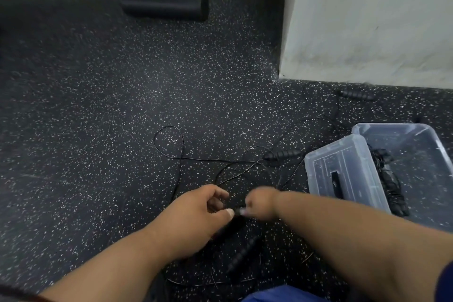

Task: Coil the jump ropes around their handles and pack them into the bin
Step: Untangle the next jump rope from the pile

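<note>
A thin black jump rope cord [182, 152] lies in loose loops on the speckled floor. My left hand [201, 213] pinches the end of a black handle [236, 219] between thumb and fingers. My right hand [262, 203], blurred, is curled tight against the same handle end, gripping the rope there. A second ribbed handle [242, 255] lies just below my hands. Two more handles lie farther off, one [282, 154] near the bin and one [358, 95] by the wall. The clear plastic bin [392, 125] stands at the right with a coiled black rope [389, 186] inside.
The bin's clear lid [343, 162] leans on the bin's left side. A black foam roller [164, 5] lies against the far wall. A white wall corner [367, 32] juts out at the back right. Dark speckled floor stretches to the left.
</note>
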A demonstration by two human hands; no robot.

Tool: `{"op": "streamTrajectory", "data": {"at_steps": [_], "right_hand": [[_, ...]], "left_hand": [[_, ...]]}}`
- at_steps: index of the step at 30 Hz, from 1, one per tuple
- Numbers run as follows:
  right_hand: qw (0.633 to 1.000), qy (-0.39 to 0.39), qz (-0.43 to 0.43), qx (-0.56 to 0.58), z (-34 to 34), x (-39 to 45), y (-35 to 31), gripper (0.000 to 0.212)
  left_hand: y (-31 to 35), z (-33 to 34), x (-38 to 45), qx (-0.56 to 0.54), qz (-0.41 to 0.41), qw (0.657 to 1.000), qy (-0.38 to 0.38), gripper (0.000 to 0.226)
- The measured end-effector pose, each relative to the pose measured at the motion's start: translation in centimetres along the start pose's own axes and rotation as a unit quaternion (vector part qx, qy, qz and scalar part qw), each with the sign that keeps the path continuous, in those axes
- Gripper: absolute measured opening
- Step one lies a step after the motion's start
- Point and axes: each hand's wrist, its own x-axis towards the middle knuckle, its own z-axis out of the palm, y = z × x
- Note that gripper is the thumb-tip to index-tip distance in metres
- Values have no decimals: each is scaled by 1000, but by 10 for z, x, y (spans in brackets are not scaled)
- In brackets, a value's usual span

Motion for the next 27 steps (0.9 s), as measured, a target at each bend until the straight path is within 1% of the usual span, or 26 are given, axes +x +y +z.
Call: {"op": "streamTrajectory", "data": {"at_steps": [1, 3, 5, 8, 10, 13, 15, 16, 18, 19, 20, 21, 23, 24, 25, 27], "right_hand": [[997, 44, -7, 68, -21, -6, -1, 38], [973, 132, -17, 190, -60, -23, -5, 35], [949, 187, -37, 251, -94, -47, -17, 37], [932, 223, -98, 270, -132, -99, -50, 38], [924, 243, -136, 261, -148, -134, -75, 40], [919, 275, -178, 218, -159, -193, -112, 41], [917, 297, -190, 189, -163, -228, -131, 40], [917, 304, -189, 173, -165, -244, -139, 39], [919, 315, -179, 153, -165, -272, -152, 37], [917, 324, -177, 149, -163, -287, -157, 35], [912, 335, -177, 156, -162, -298, -162, 35], [904, 350, -178, 172, -159, -308, -164, 34], [881, 380, -180, 217, -154, -327, -164, 34], [868, 392, -183, 245, -151, -334, -162, 33], [853, 404, -186, 274, -148, -338, -157, 34], [828, 427, -172, 321, -135, -342, -140, 35]], "left_hand": [[-1, -1, 0, 11, -6, 1000, 2, 31], [-4, -4, -1, 33, -11, 999, 10, 42], [-8, -6, 1, 64, -11, 997, 31, 61], [-10, -8, -2, 74, -11, 993, 86, 90], [-7, -8, -9, 52, -9, 992, 115, 103], [3, -10, -26, -45, 13, 990, 136, 117], [15, -12, -38, -112, 38, 980, 159, 125], [22, -14, -44, -127, 49, 975, 175, 127], [40, -16, -58, -130, 72, 969, 196, 126], [50, -17, -67, -123, 87, 970, 193, 120], [58, -17, -72, -113, 99, 973, 176, 109], [64, -16, -77, -99, 118, 977, 146, 88], [75, -5, -89, -40, 160, 984, 72, 39], [80, 2, -95, -29, 189, 980, 50, 32], [84, 9, -101, -41, 208, 977, 38, 37], [94, 17, -111, -106, 215, 971, 24, 45]]}}
